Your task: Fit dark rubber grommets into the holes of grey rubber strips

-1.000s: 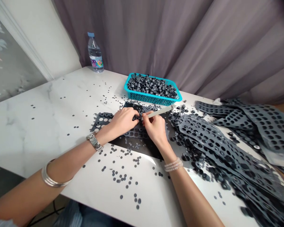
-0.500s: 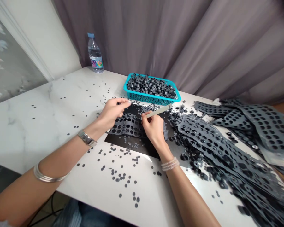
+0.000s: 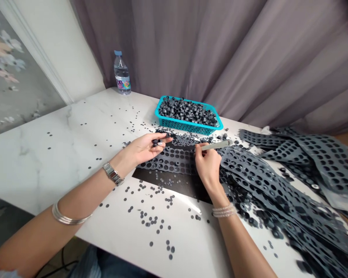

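Observation:
My left hand (image 3: 145, 150) is raised over the left end of a grey perforated rubber strip (image 3: 176, 156). Its fingers are curled around several small black rubber pieces (image 3: 156, 143), one of them at the fingertips. In my right hand (image 3: 208, 164) is a pale, slim stick-like tool (image 3: 217, 145), its far end pointing right and its working tip hidden by the fingers. That hand rests at the strip's right end. Beneath the strip lies a dark flat sheet (image 3: 174, 183), with many small grey discs (image 3: 184, 139) scattered over it.
A turquoise basket (image 3: 188, 126) full of black rubber pieces stands behind the hands. More perforated strips (image 3: 266, 183) and loose black pieces are heaped at the right. A water bottle (image 3: 122, 75) stands at the back left, and small discs dot the white table (image 3: 60, 166).
My left hand has turned so its fingers show the black pieces they hold. My right hand has shifted right with the tool, uncovering more of the strip. The view has shifted slightly.

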`<state>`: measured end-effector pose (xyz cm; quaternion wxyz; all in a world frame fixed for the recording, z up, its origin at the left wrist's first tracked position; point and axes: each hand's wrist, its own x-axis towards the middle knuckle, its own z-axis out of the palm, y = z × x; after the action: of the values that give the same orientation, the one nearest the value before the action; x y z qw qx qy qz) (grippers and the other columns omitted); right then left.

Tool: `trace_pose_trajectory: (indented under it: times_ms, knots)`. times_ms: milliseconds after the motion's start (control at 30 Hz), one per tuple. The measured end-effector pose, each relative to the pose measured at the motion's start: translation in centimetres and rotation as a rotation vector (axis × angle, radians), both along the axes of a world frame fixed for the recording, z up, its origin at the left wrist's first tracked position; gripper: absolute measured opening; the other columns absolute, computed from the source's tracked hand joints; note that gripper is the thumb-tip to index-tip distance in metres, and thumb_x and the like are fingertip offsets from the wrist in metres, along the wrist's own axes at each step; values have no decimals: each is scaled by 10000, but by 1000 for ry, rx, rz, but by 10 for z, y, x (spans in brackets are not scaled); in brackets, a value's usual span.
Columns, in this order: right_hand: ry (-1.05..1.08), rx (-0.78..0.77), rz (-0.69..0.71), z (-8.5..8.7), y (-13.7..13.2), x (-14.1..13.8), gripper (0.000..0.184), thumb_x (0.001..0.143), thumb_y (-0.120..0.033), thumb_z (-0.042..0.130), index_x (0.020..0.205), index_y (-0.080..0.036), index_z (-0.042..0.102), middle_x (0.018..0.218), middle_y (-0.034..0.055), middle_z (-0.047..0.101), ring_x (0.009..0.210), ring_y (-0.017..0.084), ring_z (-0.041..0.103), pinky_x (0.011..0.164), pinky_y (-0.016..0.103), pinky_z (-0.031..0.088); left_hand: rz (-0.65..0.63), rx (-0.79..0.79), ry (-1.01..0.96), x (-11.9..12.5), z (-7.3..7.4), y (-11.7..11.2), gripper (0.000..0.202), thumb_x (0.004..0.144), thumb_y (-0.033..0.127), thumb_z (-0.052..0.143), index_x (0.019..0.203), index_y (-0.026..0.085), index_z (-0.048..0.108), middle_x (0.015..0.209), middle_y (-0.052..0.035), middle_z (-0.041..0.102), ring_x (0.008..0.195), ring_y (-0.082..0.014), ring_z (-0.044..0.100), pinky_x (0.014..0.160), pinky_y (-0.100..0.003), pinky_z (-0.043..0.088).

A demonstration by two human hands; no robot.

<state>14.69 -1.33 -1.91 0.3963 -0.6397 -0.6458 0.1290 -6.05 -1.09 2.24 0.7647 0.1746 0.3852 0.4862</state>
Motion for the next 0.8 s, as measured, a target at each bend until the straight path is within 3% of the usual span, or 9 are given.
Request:
trace_pose_trajectory:
  times_ms: [333, 433, 567, 667, 733, 800]
  knots:
    - [10, -32, -46, 2, 2, 1, 333, 894, -406, 435, 803, -179, 660, 648, 84, 682, 709, 279, 678, 697, 332, 411, -44, 22, -109, 3, -1, -3, 102, 855, 88, 588, 758, 118, 582, 898, -128, 671, 525, -31, 435, 364, -108, 311]
    - [11, -27, -46, 0, 2, 0, 330, 889, -410, 442, 804, -178, 660, 647, 84, 682, 707, 280, 677, 706, 339, 418, -55, 31, -80, 2, -2, -4, 123, 863, 126, 600, 740, 115, 597, 789, -83, 629, 491, -16, 390, 356, -105, 263]
    - [59, 40, -71, 3, 1, -1, 328, 894, -417, 459, 800, -176, 660, 633, 65, 673, 662, 255, 663, 700, 335, 438, -55, 178, 238, 11, -6, -4, 93, 802, 212, 699, 775, 127, 669, 603, 23, 468, 457, -18, 297, 366, -145, 175]
    - [103, 227, -171, 12, 0, 2, 336, 915, -421, 454, 815, -175, 660, 659, 52, 676, 654, 227, 649, 708, 332, 451, -63, 400, 650, 36, -6, 3, 158, 748, 246, 732, 867, 142, 744, 677, -12, 589, 506, -44, 361, 419, -185, 222]
    - [156, 368, -255, 20, 0, 7, 337, 925, -429, 453, 849, -173, 659, 703, 50, 683, 675, 216, 650, 709, 331, 463, -170, 653, 846, 59, -3, 12, 226, 714, 227, 736, 920, 139, 769, 772, -52, 678, 598, -85, 469, 531, -221, 343]
    - [228, 468, -313, 27, 0, 14, 334, 925, -442, 459, 898, -172, 653, 746, 52, 684, 697, 211, 656, 697, 329, 479, -345, 853, 979, 81, 3, 21, 288, 691, 213, 729, 965, 135, 772, 718, -45, 685, 608, -119, 490, 595, -263, 372]
